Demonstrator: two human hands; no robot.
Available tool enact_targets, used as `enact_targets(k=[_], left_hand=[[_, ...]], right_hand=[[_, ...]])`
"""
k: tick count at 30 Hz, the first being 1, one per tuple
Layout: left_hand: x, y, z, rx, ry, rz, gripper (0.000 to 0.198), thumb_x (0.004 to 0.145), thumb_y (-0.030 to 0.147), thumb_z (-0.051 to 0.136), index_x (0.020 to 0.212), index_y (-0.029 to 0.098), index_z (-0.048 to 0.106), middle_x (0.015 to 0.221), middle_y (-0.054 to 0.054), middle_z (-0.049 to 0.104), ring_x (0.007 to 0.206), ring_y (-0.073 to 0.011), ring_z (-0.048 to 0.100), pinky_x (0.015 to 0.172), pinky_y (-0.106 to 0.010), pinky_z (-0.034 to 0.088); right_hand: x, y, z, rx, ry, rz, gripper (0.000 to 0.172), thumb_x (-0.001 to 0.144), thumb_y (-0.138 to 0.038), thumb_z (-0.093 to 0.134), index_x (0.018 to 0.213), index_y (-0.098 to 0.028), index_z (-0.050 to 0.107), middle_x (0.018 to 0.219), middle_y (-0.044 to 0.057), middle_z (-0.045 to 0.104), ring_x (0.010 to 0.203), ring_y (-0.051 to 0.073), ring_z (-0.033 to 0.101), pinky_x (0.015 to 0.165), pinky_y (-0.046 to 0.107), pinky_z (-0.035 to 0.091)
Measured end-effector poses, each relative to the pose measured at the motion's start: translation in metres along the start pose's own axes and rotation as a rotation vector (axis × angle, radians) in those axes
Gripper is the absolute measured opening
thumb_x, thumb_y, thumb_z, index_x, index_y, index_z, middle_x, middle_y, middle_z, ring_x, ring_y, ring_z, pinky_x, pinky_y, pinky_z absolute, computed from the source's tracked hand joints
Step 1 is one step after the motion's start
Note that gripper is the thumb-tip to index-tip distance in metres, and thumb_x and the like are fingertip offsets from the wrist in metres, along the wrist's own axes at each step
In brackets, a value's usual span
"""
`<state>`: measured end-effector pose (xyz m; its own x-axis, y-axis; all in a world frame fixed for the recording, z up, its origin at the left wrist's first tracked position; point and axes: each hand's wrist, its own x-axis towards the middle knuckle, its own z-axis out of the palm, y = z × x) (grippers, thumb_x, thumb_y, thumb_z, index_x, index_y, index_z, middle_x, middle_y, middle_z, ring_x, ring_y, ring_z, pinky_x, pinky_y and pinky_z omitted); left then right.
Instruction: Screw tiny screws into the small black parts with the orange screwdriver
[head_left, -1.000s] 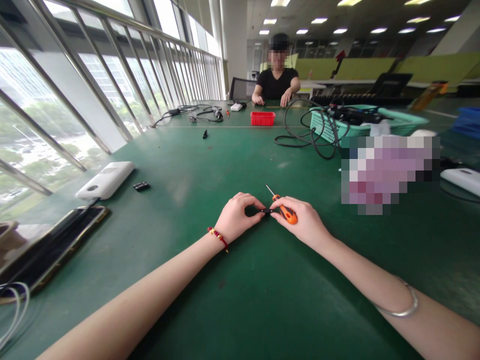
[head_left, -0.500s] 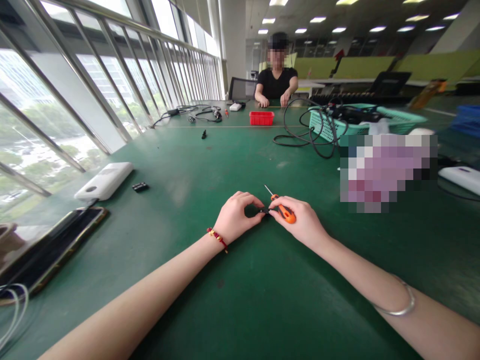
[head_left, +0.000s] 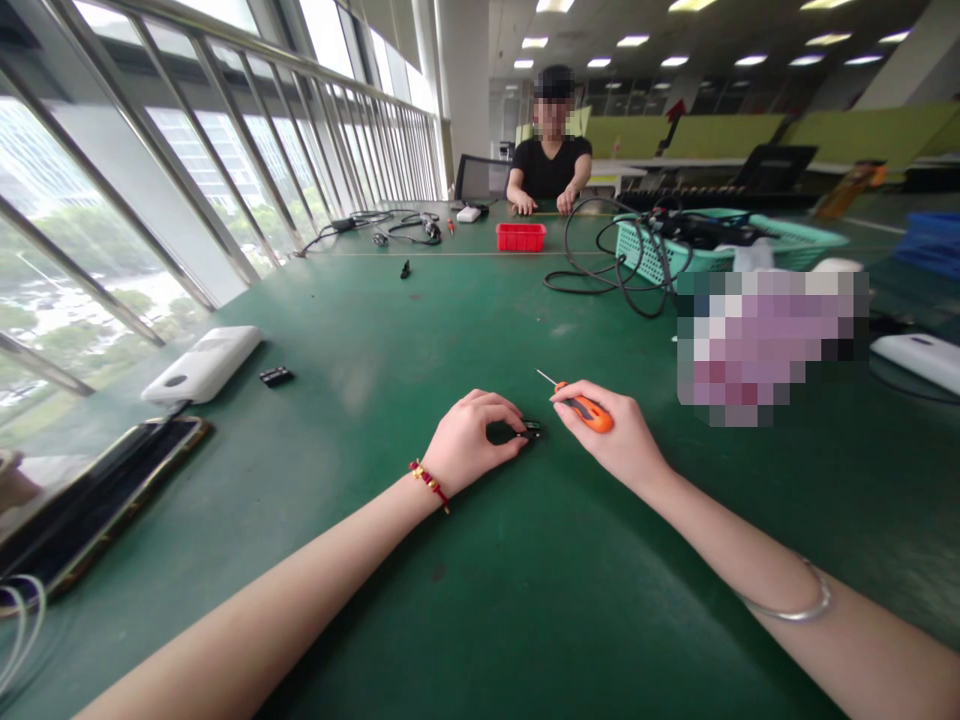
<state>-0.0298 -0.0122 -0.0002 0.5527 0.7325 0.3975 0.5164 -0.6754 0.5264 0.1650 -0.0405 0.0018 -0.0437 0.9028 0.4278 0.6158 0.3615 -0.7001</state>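
We see our left hand (head_left: 474, 442) resting on the green table (head_left: 420, 320) with the thumb and forefinger closed in a pinch on a small black part (head_left: 532, 431). The other fingers curl over in an arch, leaving a dark hollow under the palm. The part lies on the tabletop at the fingertips, right in front of us and between our two hands. Our right hand (head_left: 619, 443) sits just beside it, not touching it, with the fingers wrapped together around the orange handle of a small screwdriver (head_left: 587, 411). The thin metal shaft sticks out past the thumb and forefinger and tilts up and to the left, its tip in the air above the table and away from the part. A red bracelet (head_left: 429, 481) is on our left wrist and a silver bangle (head_left: 793, 608) on our right forearm. To the left lie a white power bank (head_left: 202, 362) and, just beside it, a small black block (head_left: 276, 376). Nearer the table edge is a dark flat device (head_left: 97, 495). Farther back are a red tray (head_left: 520, 237), a green basket (head_left: 806, 240) with black cables (head_left: 600, 275) spilling out, and another person (head_left: 551, 160) seated at the far end with both hands on the table.
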Motion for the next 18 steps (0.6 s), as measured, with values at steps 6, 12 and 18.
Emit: enact_targets(k=[6,12,18], left_hand=[[-0.004,-0.001,-0.005,0.060,-0.005,-0.044,0.007,0.073,0.024,0.062,0.074,0.021,0.068,0.091,0.000,0.068,0.089,-0.0174,0.057,0.083,-0.032,0.046],[-0.022,-0.033,-0.046,0.226,0.055,-0.180,0.013,0.073,0.030,0.059,0.076,0.021,0.068,0.092,-0.001,0.068,0.089,-0.0187,0.058,0.086,-0.033,0.044],[-0.058,-0.078,-0.115,0.354,0.072,-0.355,0.025,0.072,0.040,0.057,0.080,0.019,0.066,0.091,-0.003,0.068,0.086,-0.0202,0.059,0.086,-0.033,0.043]], right_hand=[[-0.001,0.001,0.001,0.013,-0.022,-0.013,0.014,0.077,-0.029,0.054,0.083,-0.019,0.064,0.084,0.002,0.068,0.071,0.014,0.061,0.066,0.024,0.044],[-0.001,-0.001,0.000,0.009,-0.035,-0.006,0.013,0.077,-0.028,0.055,0.083,-0.020,0.064,0.081,0.001,0.067,0.067,0.013,0.059,0.062,0.023,0.043],[-0.002,-0.001,0.002,-0.008,-0.043,-0.041,0.012,0.075,-0.026,0.056,0.082,-0.020,0.064,0.079,0.000,0.067,0.065,0.013,0.058,0.062,0.023,0.043]])
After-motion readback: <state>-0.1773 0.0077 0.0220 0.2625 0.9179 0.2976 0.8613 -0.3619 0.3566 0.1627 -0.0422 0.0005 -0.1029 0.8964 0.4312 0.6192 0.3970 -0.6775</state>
